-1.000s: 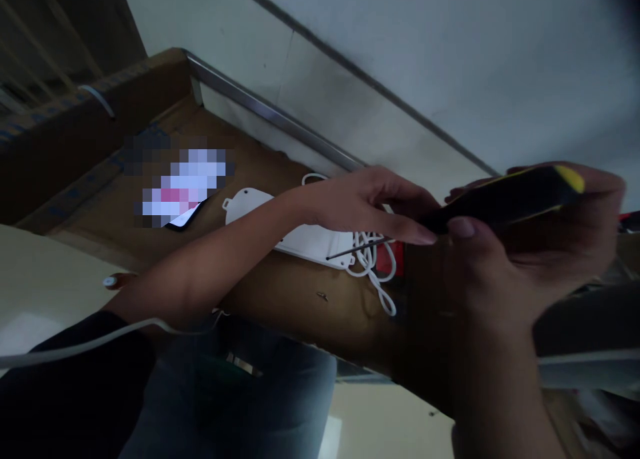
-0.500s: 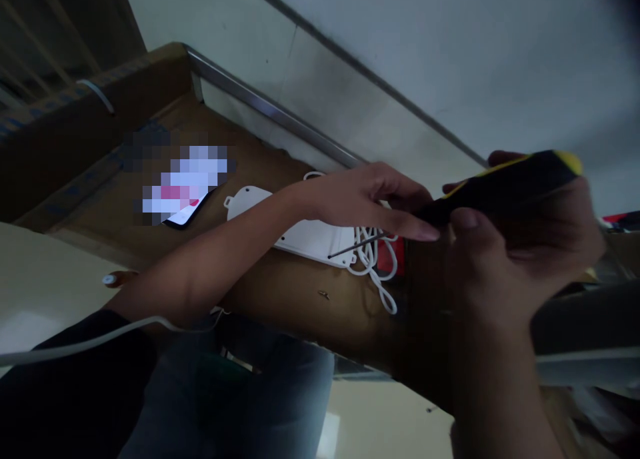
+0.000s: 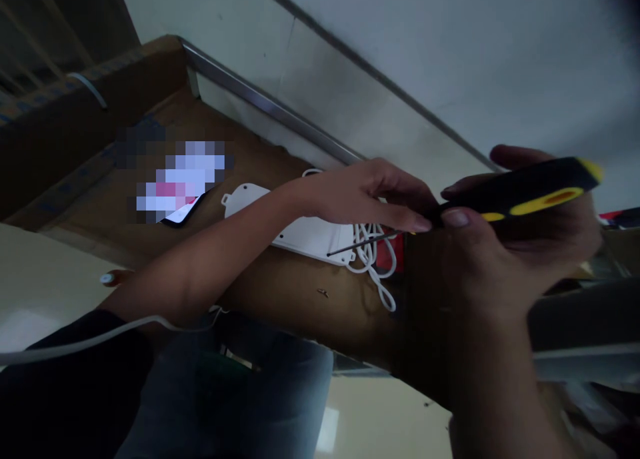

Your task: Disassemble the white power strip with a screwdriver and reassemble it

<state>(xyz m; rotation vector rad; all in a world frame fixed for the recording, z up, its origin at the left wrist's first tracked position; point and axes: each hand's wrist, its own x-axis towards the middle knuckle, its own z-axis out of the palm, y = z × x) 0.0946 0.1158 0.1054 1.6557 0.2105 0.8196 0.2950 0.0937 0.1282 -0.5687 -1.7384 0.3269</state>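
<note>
A white power strip (image 3: 313, 237) lies on the brown cardboard surface, part of it hidden under my left forearm. The tip of a screwdriver (image 3: 530, 191) with a black and yellow handle meets a screw hole near the strip's right end. My right hand (image 3: 505, 252) grips the handle between thumb and fingers. At the front of the handle, by the shaft, my left hand (image 3: 357, 196) pinches the same screwdriver and steadies it. White cord (image 3: 369, 249) lies coiled beyond the strip's right end. Some small screws (image 3: 323, 292) lie in front of the strip.
A lit phone (image 3: 181, 212), partly blurred out, lies to the left. Cardboard (image 3: 165, 66) rises as a wall at the far left, and a metal rail (image 3: 270, 109) runs along the back. Something red (image 3: 396, 254) sits under the cord. A white cable (image 3: 100, 339) crosses my left sleeve.
The screwdriver handle has turned, showing more of its yellow inlay, and my right hand's fingers have loosened and shifted around it. The tip stays at the same hole.
</note>
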